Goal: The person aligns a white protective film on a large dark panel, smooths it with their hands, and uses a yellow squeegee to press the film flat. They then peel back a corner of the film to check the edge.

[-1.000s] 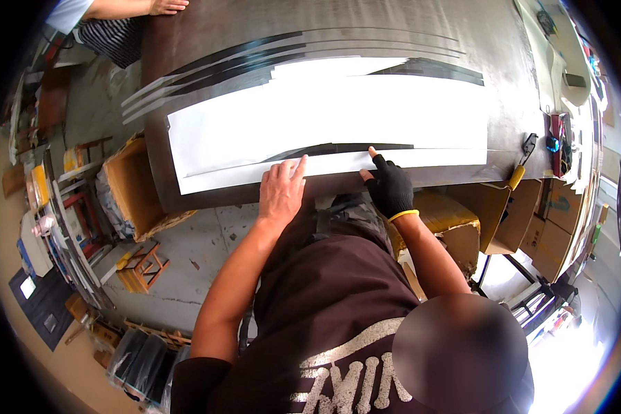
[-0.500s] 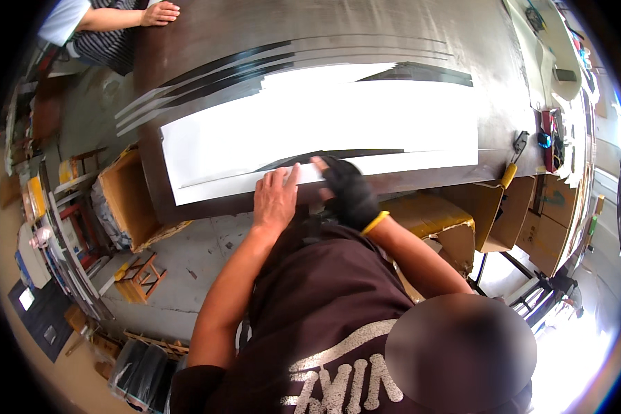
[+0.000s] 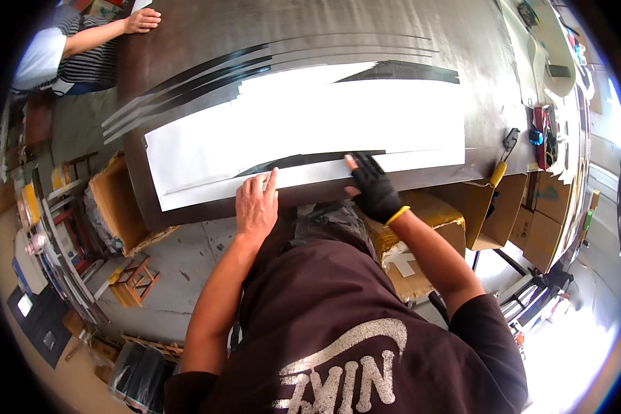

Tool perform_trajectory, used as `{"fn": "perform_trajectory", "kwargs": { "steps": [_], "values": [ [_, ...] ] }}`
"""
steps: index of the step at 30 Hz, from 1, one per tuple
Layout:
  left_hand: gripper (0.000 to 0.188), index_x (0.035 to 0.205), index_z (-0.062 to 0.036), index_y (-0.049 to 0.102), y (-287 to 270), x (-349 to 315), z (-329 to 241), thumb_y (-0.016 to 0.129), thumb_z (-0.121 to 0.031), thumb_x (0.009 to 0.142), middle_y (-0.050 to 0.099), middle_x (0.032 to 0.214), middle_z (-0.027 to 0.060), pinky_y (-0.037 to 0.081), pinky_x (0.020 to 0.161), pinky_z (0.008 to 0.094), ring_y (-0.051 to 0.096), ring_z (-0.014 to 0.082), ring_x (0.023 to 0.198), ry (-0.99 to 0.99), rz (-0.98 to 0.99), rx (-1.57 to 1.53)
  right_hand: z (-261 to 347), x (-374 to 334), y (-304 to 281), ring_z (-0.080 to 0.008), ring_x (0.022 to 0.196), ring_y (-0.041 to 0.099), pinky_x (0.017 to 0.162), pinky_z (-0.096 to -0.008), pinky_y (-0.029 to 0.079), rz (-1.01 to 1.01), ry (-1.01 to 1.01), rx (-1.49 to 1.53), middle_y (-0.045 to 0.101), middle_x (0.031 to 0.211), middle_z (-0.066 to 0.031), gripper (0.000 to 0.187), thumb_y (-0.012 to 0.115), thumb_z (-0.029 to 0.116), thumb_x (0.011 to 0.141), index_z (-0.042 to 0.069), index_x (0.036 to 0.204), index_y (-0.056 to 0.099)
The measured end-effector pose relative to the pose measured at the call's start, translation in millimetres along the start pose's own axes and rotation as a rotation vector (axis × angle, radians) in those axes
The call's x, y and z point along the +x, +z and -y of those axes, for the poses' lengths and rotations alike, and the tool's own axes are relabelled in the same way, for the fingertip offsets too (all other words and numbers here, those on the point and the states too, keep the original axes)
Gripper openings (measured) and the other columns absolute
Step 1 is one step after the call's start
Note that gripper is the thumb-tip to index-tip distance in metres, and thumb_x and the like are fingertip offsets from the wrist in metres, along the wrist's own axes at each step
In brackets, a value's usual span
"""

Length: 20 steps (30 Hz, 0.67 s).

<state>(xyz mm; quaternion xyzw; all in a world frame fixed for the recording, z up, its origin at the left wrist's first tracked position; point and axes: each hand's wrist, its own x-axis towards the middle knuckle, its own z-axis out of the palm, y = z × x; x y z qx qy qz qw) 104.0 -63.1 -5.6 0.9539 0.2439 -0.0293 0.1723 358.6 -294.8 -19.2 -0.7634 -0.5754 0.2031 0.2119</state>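
A long white sheet [image 3: 310, 114] lies on the dark table [image 3: 214, 21], with a separate white strip [image 3: 310, 174] along its near edge. Between them shows a tapering black strip [image 3: 303, 160]. My left hand [image 3: 257, 207], bare, rests its fingertips on the near white strip, the index finger stretched out; nothing shows in it. My right hand [image 3: 374, 192] wears a black glove with bare fingertips. Its fingers reach onto the right part of the same strip, spread from the thumb, holding nothing visible.
Several thin black strips [image 3: 217, 72] lie beyond the sheet. Another person's hand [image 3: 142, 21] rests on the far left table edge. A yellow-handled tool [image 3: 498, 172] sits at the right edge. Cardboard boxes [image 3: 121, 203] stand below the table on both sides.
My right hand has moved right along the white strip, away from my left hand. My left hand stays on the strip's near edge. The whole view has shifted slightly.
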Motion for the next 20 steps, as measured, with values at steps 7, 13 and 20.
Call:
{"fn": "perform_trajectory", "kwargs": {
  "steps": [7,13,20],
  "values": [
    [0.069,0.168,-0.0167,0.048,5,-5,-1,0.069,-0.027,0.103,0.068,0.096,0.0086,0.054,0.088,0.0474,0.067,0.0295,0.095,-0.027,0.02,0.07,-99,-71,-77,-0.0484,0.151,0.046,0.128,-0.0522,0.037,-0.051,0.3,-0.098,0.049,0.163,-0.03,0.083,0.075,0.007,0.094,-0.004,0.166,0.037],
    [0.073,0.174,-0.0174,0.035,8,-6,-14,0.064,-0.031,0.108,0.074,0.069,0.0116,0.057,0.055,0.0483,0.072,0.0325,0.059,-0.191,0.2,-0.011,-79,-20,-72,-0.0472,0.144,0.053,0.121,-0.0517,0.044,-0.066,0.047,-0.157,0.055,0.157,-0.0284,0.075,0.074,0.014,0.098,-0.001,0.164,0.043],
    [0.081,0.178,-0.0222,0.018,59,-19,-6,0.058,-0.044,0.11,0.077,0.077,0.0096,0.061,0.068,0.0532,0.076,0.039,0.073,-0.271,0.235,-0.097,101,121,31,-0.0419,0.144,0.056,0.128,-0.0521,0.038,0.231,-0.386,0.256,0.06,0.155,-0.0229,0.083,0.083,0.027,0.094,0.004,0.164,0.046]
  ]
}}
